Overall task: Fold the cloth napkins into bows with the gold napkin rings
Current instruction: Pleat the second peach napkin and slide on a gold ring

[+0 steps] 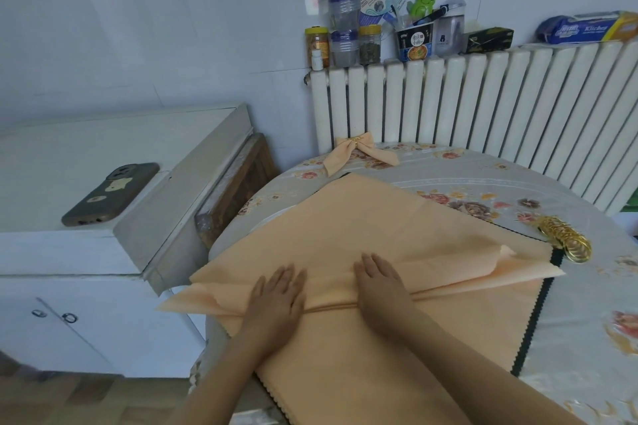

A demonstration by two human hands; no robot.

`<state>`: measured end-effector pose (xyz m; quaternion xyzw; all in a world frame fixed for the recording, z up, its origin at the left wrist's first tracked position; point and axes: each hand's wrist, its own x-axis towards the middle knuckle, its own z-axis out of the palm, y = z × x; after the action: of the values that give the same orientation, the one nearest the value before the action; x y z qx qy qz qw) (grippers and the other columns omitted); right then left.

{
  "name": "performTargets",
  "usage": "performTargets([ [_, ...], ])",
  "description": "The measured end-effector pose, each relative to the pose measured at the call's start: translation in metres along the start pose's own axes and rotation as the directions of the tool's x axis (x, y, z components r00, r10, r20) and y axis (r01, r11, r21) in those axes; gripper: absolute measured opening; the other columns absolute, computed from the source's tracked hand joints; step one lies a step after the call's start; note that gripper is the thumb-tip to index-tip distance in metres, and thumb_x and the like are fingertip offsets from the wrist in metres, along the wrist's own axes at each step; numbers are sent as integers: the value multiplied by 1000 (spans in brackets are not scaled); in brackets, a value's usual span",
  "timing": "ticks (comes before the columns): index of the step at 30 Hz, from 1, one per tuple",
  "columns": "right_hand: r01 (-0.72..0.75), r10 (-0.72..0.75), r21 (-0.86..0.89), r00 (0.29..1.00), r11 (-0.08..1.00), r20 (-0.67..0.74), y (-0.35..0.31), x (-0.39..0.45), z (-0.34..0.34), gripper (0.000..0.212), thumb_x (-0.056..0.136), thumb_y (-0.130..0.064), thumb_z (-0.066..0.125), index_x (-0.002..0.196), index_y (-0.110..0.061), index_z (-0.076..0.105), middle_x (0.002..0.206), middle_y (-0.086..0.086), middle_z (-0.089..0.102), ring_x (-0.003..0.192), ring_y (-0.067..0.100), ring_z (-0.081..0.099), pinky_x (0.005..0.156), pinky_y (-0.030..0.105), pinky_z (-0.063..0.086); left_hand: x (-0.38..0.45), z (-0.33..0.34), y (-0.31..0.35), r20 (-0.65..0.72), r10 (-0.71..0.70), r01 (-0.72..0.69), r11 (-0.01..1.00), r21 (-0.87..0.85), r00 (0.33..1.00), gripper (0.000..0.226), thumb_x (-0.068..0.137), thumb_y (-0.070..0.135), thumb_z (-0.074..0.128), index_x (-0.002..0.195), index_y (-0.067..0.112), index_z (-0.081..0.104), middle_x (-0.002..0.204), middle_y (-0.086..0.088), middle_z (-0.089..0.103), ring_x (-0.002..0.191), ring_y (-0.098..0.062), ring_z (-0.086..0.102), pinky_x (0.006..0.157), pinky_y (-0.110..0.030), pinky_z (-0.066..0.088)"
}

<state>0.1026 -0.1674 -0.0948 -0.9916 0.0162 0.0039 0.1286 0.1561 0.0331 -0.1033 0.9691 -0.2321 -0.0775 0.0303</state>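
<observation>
White walls and a radiator [483, 107] sit behind the bench [483, 183]. Both flat hands, left [276, 293] and right [379, 283], press the soft, floppy napkin [331, 295]; fingers straight, gripping nothing. Pinch its middle.

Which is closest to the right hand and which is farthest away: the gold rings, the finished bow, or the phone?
From the right hand:
1. Gold rings, in a pile to its right on the table.
2. Finished bow, straight ahead at the table's far edge, by the radiator.
3. Phone, far off to the left on the white cabinet, beyond the left hand.
</observation>
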Motion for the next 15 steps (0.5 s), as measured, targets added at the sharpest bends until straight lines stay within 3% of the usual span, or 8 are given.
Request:
performTargets([
  [2,85,-70,190,994,978,-83,-11,5,1,52,86,-3,41,138,-9,43,144,10,38,134,28,32,112,31,24,3,-2,0,14,20,-20,999,-28,1000,61,90,53,1,149,37,6,159,9,-1,145,-8,-4,115,-35,-4],
  [4,92,-40,417,990,904,-132,-26,7,0,36,84,-3,50,116,-13,63,107,3,54,102,20,53,94,25,39,5,-5,1,-19,25,-27,997,-76,1000,48,100,46,21,147,40,18,158,9,9,145,-10,4,114,-33,3],
  [7,-10,66,500,993,866,-94,-35,13,0,18,83,-18,61,97,-22,71,86,-5,49,80,10,51,73,18,36,7,-12,-1,-88,-38,22,983,-180,995,43,94,46,45,136,41,41,141,6,36,133,-16,28,106,-30,19],
  [10,-62,90,499,995,865,-33,-37,18,-2,20,77,-27,70,97,-26,71,78,-10,43,76,9,49,69,19,32,13,-28,-1,-81,-134,115,973,-202,988,38,81,51,62,114,33,56,120,6,53,118,-18,44,94,-33,29],
  [13,-85,111,493,994,866,-23,-39,19,-1,26,74,-32,74,99,-26,70,77,-11,39,76,10,48,69,19,32,21,-40,-6,-19,-135,130,978,-162,991,41,73,58,68,95,24,56,109,3,61,103,-17,54,80,-31,37],
  [15,-96,123,473,992,876,-27,-41,20,0,29,74,-35,75,102,-27,70,79,-11,39,78,10,48,71,20,34,22,-44,-7,20,-134,135,978,-161,991,44,71,59,69,93,24,55,108,3,61,99,-16,56,72,-27,38],
])
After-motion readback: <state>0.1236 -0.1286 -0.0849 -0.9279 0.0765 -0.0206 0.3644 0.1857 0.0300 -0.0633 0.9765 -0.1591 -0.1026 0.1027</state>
